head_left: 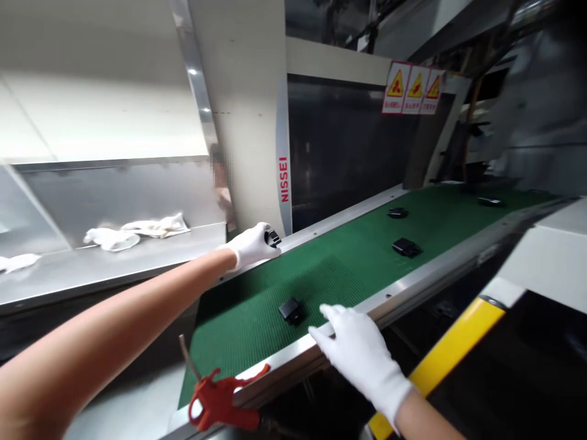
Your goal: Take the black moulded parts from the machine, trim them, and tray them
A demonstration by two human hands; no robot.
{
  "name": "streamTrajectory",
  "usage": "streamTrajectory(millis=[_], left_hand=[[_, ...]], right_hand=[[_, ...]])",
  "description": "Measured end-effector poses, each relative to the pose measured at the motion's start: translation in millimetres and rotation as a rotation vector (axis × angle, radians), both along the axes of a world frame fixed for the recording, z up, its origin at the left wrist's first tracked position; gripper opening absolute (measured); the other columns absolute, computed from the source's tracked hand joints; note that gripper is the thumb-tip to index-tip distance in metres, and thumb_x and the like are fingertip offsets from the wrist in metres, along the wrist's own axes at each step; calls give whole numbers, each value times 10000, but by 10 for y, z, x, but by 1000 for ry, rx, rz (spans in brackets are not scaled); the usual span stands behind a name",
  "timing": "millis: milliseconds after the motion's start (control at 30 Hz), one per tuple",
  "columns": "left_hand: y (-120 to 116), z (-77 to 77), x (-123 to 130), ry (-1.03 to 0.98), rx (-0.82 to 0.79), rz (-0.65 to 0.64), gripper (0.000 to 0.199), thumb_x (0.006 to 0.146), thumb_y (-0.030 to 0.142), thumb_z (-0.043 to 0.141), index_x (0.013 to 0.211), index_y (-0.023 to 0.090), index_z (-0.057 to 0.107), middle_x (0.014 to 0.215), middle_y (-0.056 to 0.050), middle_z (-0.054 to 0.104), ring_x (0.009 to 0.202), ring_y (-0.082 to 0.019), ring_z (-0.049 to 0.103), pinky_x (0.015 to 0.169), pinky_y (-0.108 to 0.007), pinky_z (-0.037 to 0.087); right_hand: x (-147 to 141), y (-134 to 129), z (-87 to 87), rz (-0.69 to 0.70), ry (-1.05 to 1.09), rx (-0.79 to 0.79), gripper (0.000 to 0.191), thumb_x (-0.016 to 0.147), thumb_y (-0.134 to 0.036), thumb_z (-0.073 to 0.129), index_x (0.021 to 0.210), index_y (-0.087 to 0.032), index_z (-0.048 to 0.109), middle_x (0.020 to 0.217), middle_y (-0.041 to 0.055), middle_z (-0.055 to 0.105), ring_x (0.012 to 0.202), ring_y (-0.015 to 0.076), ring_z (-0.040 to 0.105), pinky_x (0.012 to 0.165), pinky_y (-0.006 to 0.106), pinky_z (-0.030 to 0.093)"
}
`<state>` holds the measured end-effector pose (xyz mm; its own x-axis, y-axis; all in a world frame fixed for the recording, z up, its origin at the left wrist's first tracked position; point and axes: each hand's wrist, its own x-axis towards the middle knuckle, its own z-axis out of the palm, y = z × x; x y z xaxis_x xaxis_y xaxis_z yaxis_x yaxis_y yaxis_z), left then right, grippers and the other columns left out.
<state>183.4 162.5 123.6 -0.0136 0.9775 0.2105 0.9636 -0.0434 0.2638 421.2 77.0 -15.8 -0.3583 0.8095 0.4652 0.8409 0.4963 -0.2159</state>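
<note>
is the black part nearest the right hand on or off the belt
On: the black part lies on the green conveyor belt, with green showing between it and the right hand.

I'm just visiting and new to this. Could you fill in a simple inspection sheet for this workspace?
Surface: ribbed green conveyor belt between silver metal rails.
Job's things: four small black plastic-looking parts spaced along the belt; another small black part in the white-gloved left hand.
Clutter: red air gun with thin metal nozzle at the belt's near corner; crumpled white cloth items on a silver metal ledge.
Hands: left grips its part; white-gloved right hand is open at the near rail, nothing visible in it.
Cables: nothing clearly seen.
Surroundings: beige machine panel; yellow-triangle warning signs; yellow bar.
</note>
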Motion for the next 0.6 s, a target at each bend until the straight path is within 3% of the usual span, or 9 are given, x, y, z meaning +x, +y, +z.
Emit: streamTrajectory(millis=[133,267,433,600], left_hand=[[-896,158,-449,-12,88,22,592,716,528,627,1192,185,547,975,-31,676,838,-189,637,740,-255,474],[-1626,141,-939,-79,156,149,654,683,616,629,1187,207,544,922,-1,676,793,-195,643,717,-274,507],[-2216,-126,-1587,-191,226,244,698,688,607,646,1252,218,515,1000,-31,697,855,-233,671,764,-304,537],[-2489,-482,-2028,-298,265,367,781,656,625,674,1301,217,506,1049,-49,707,898,-236,684,811,-310,546]], right_hand=[[-551,349,173,-70,-206,-128,545,746,-677,575,805,-149,697,757,151,703,741,289,679,655,369,459],[-915,472,119,-58,-346,-261,489,717,-634,605,782,-158,699,776,138,713,781,294,685,681,370,444],[-1139,547,96,25,-501,-323,408,645,-490,671,913,-182,678,918,131,708,867,311,671,740,393,458],[-1275,546,45,153,-464,-389,370,670,-340,647,1022,-226,646,1001,107,679,837,290,664,692,359,448]])
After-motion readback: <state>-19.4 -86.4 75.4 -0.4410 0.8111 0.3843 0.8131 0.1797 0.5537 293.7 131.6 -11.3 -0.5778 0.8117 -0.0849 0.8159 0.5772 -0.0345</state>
